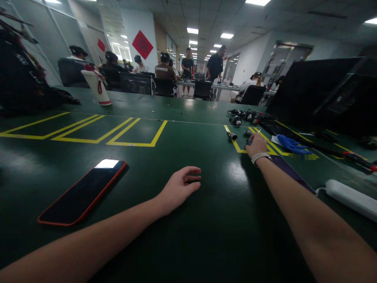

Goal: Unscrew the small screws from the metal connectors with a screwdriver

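Note:
My left hand (180, 189) rests over the green tabletop (188, 243) with its fingers loosely curled and apart, holding nothing. Farther off to the right, my right hand (256, 144), with a pale band on the wrist, reaches down inside a yellow-taped area. Its fingers are closed around something small and dark that I cannot make out. Just beyond its fingers lies a short dark cylindrical part (247, 133). A similar cylindrical part (232, 136) lies to the left, across the yellow tape.
A phone in an orange-red case (84, 192) lies at left. Blue-and-white gloves (291, 144), a white power strip (352, 198) and a black monitor (315, 88) are at right. Several dark parts (237, 118) sit farther back. A white cup (97, 87) stands far left; people sit and stand beyond.

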`<control>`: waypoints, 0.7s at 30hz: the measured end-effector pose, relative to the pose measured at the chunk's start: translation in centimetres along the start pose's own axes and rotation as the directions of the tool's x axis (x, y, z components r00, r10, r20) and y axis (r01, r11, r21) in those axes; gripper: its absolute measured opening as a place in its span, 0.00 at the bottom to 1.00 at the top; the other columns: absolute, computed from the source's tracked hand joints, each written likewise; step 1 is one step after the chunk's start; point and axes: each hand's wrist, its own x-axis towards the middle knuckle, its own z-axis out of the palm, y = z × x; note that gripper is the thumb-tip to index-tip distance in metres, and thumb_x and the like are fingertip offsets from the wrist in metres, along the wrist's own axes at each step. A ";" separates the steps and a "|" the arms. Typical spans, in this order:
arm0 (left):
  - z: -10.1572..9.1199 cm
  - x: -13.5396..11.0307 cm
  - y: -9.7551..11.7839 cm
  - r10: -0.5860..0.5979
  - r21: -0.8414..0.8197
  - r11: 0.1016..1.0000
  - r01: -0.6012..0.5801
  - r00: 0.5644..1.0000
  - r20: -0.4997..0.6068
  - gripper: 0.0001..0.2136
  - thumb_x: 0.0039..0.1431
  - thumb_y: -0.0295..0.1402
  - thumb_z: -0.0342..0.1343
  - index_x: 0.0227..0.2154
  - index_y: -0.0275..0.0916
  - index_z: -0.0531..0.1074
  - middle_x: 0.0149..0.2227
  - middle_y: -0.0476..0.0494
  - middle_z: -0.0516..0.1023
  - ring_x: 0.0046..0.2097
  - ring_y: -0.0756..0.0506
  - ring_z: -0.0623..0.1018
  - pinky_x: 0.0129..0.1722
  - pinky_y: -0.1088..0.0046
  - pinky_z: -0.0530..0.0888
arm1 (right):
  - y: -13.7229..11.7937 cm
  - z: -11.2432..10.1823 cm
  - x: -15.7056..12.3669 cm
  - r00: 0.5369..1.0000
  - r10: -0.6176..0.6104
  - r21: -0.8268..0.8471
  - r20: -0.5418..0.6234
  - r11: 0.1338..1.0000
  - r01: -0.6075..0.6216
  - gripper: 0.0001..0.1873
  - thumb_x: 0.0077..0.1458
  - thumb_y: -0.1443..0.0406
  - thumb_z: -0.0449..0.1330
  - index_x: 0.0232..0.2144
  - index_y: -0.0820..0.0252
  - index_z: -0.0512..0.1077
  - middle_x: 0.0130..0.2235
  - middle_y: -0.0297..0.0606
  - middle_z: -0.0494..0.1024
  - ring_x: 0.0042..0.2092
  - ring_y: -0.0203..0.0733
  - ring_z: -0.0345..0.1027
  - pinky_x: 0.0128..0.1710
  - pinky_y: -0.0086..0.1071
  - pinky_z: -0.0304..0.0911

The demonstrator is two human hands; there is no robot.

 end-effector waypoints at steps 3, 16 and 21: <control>-0.1 0.0 -0.1 0.006 0.011 1.000 -0.006 1.000 0.009 0.18 0.52 0.24 0.56 0.48 0.37 0.66 0.53 0.38 0.70 0.53 0.44 0.72 0.51 0.64 0.70 | 0.1 0.4 -0.1 0.999 -0.022 -0.018 0.037 1.000 0.023 0.14 0.36 0.76 0.52 0.30 0.60 0.60 0.35 0.44 0.69 0.42 0.50 0.63 0.46 0.43 0.55; -0.1 0.0 -0.5 0.050 0.001 0.999 -0.050 0.999 -0.002 0.16 0.51 0.26 0.57 0.45 0.37 0.68 0.48 0.39 0.74 0.51 0.43 0.73 0.52 0.59 0.69 | -4.6 2.2 1.3 0.977 -0.125 0.027 0.175 0.992 0.122 0.10 0.53 0.67 0.54 0.39 0.63 0.62 0.41 0.50 0.72 0.46 0.51 0.64 0.44 0.40 0.59; -0.3 0.0 -0.6 0.052 -0.004 0.999 -0.052 0.999 0.016 0.16 0.52 0.26 0.57 0.46 0.37 0.68 0.48 0.39 0.74 0.51 0.43 0.73 0.52 0.60 0.69 | -5.5 2.8 1.5 0.952 -0.130 0.026 0.276 0.991 0.128 0.12 0.52 0.68 0.57 0.40 0.63 0.64 0.41 0.48 0.74 0.41 0.48 0.69 0.40 0.39 0.61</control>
